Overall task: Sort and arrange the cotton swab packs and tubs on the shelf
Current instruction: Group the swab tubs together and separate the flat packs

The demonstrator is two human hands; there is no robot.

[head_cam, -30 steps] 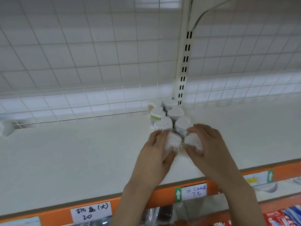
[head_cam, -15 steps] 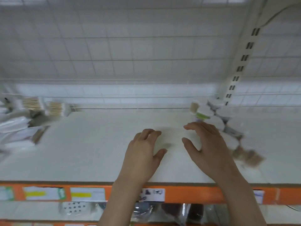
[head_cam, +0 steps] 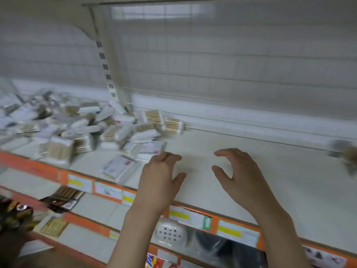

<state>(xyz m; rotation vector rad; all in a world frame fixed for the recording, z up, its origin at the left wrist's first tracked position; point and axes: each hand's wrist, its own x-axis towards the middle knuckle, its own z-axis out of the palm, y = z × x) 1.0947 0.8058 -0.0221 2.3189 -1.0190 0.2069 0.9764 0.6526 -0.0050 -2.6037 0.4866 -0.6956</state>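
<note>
Two hands, the left hand [head_cam: 161, 176] and right hand [head_cam: 236, 171], are hovering loosely curled over the bare shelf [head_cam: 270, 180], each grip holding nothing, probably readying for the jumbled cotton swab packs [head_cam: 81, 132] lying far left.

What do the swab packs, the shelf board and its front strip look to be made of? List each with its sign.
Swab packs: clear glossy plastic film, likely; the tan sticks and white tips show through it.
Shelf board: matte off-white, probably painted metal or laminate; smooth, no grain visible.
Front strip: orange, plastic or painted metal, cannot tell; paper price labels sit on it.
</note>
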